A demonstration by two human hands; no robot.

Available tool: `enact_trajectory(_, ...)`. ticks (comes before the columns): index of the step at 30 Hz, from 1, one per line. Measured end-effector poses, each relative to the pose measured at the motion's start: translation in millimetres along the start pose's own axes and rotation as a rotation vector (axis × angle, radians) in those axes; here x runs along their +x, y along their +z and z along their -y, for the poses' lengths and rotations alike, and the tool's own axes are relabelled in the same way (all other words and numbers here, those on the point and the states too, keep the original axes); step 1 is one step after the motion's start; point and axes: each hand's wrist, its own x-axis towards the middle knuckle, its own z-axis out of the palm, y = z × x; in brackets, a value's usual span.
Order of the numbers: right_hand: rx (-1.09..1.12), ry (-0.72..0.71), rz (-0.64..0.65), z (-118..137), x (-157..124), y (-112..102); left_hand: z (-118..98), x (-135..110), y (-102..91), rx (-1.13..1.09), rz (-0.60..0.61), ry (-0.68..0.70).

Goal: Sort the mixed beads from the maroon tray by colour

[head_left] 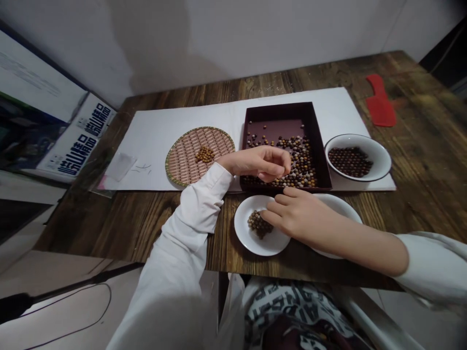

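Observation:
My left hand (pixel 260 163) hangs over the front of a dark maroon box (pixel 322 150), its fingers curled and their tips pressed together. Whatever those fingertips hold is too small to make out. Mixed beads (pixel 301 160) in yellow, dark brown and pale grey lie in the box. My right hand (pixel 299 214) reaches over a small white plate (pixel 242 238), fingers bent close together beside a pile of brownish beads (pixel 259 224). What the right fingers pinch, if anything, is hidden. Partly covered by that forearm is a second white dish (pixel 341 206).
Yellow-brown beads (pixel 205 154) sit on a round woven tray (pixel 178 165) at left. A white bowl (pixel 383 163) of dark beads (pixel 350 162) stands at right. Farther right lies a red scraper (pixel 380 109). White paper (pixel 149 141) covers part of the wooden table (pixel 120 228); printed boxes (pixel 76 150) stand left.

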Motion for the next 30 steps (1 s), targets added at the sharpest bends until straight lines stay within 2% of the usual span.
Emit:
enact_trajectory(3,-0.028,0.030,0.105,3,9,7,1,1,0.0,0.007,0.007,0.040)
enact_trajectory(9,-0.029,0.112,0.287,5,18,7,4,2,-2.0,0.002,0.036,0.025)
enact_trajectory(23,-0.025,0.191,0.438,9,28,-2,5,2,-3.2,0.045,0.051,0.005)
enact_trajectory(27,-0.031,0.183,0.432,9,30,-1,6,2,-3.8,0.054,0.063,0.001)
enact_trajectory(30,-0.045,0.171,0.383,7,27,0,5,2,-4.0,0.050,0.061,0.001)
